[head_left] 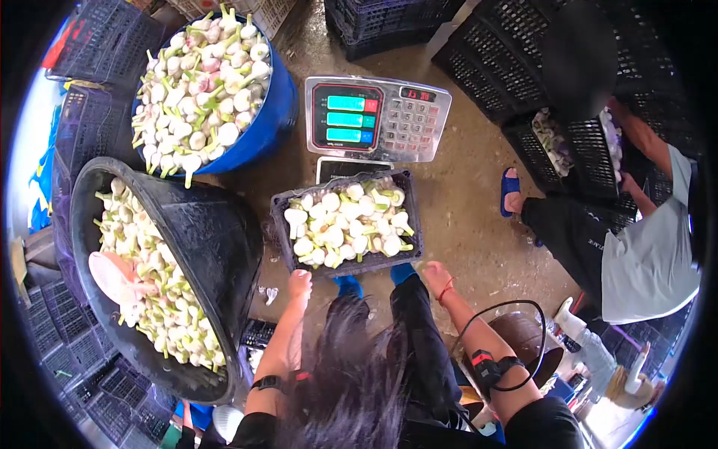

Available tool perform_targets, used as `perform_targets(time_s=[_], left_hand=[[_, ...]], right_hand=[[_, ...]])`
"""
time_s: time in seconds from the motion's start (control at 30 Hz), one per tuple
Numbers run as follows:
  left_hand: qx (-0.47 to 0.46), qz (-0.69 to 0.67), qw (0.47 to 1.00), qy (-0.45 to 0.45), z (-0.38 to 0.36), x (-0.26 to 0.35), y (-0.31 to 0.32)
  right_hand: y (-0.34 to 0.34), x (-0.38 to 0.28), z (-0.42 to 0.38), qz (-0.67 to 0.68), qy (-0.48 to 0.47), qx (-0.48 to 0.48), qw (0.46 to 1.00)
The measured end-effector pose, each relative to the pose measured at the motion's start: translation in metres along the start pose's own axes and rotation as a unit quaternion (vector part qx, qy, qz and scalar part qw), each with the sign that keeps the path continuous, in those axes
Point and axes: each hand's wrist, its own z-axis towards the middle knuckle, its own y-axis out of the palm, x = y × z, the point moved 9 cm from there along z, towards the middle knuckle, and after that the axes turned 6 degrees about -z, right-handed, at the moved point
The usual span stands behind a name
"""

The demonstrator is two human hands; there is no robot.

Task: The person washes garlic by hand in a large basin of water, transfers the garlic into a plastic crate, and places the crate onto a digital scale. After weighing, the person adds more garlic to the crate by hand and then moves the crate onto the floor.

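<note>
A dark plastic crate point(280, 232) full of garlic bulbs point(348, 224) with short green stems sits in front of me, at the foot of a digital scale point(378, 118). My left hand point(299, 286) is at the crate's near left corner, its fingers curled in with nothing visible in them. Just off the near right corner is my right hand point(436, 278), fingers loosely apart and holding nothing. Garlic also fills a blue barrel point(280, 105) and, to my left, a tilted black tub point(217, 224). A pink scoop point(112, 277) lies on the garlic in the tub.
At the right a person in a grey shirt point(647, 262) handles black crates point(591, 153) with garlic in them. More stacked crates point(389, 22) stand at the back and along the left. Another person's gloved hand point(570, 320) shows at the lower right. The floor point(471, 202) looks wet.
</note>
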Motion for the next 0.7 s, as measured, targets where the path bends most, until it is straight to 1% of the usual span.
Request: perform_targets(time_s=[0.03,0.07,0.1,0.13,0.17,0.2,0.23,0.27,0.3,0.33,0.37,0.4,0.43,0.5,0.53,0.57,0.63,0.67,0.7], left_hand=[[0.008,-0.020,1.000,-0.008,0.006,-0.002,-0.011],[0.017,-0.004,1.000,-0.010,-0.004,0.014,-0.019],[0.011,-0.025,1.000,-0.012,0.001,0.013,-0.026],[0.021,-0.012,1.000,0.009,0.015,0.007,-0.037],[0.041,0.093,0.991,0.085,0.060,-0.020,-0.058],[0.059,0.113,0.989,0.073,0.056,-0.010,-0.060],[0.078,0.122,0.985,0.089,0.068,-0.015,-0.067],[0.068,0.158,0.979,0.108,0.084,-0.020,-0.074],[0.101,0.137,0.979,0.116,0.080,-0.014,-0.076],[0.107,0.150,0.976,0.117,0.086,-0.015,-0.078],[0.114,0.162,0.973,0.121,0.093,-0.013,-0.078],[0.111,0.207,0.966,0.112,0.091,-0.004,-0.071],[0.107,0.210,0.965,0.110,0.089,0.003,-0.063],[0.049,0.112,0.989,0.086,0.086,0.006,-0.043],[0.061,0.149,0.978,0.132,0.080,0.017,-0.036],[0.058,0.181,0.972,0.137,0.073,0.030,-0.029],[0.153,0.246,0.931,0.224,0.078,0.035,-0.038],[0.180,0.325,0.863,0.342,0.038,0.081,-0.017],[0.202,0.396,0.774,0.451,-0.012,0.127,0.016]], right_hand=[[0.014,-0.002,0.005,-0.009,-0.017,0.008,1.000],[0.040,0.011,0.021,-0.008,-0.004,0.005,1.000],[0.074,0.030,0.048,0.009,-0.014,0.005,1.000],[0.102,0.053,0.066,0.026,-0.017,0.005,0.999],[0.127,0.060,0.083,0.103,0.003,0.005,0.995],[0.131,0.068,0.089,0.197,0.076,0.117,0.970],[0.136,0.072,0.099,0.241,0.116,0.138,0.954],[0.135,0.069,0.103,0.283,0.152,0.157,0.934],[0.100,0.025,0.084,0.245,0.178,0.198,0.932],[0.075,-0.002,0.076,0.195,0.169,0.235,0.937],[0.081,0.008,0.092,0.193,0.175,0.235,0.936],[0.075,-0.007,0.116,0.089,0.013,0.290,0.953],[0.075,-0.028,0.124,-0.018,-0.149,0.331,0.932],[0.089,-0.044,0.143,-0.038,-0.166,0.200,0.965],[0.097,-0.053,0.147,-0.120,-0.221,0.146,0.957],[0.103,-0.055,0.147,-0.163,-0.203,0.072,0.963],[0.096,-0.053,0.146,-0.165,-0.208,0.102,0.959],[0.089,-0.071,0.140,-0.163,-0.213,0.096,0.959],[0.078,-0.095,0.130,-0.185,-0.202,0.076,0.959]])
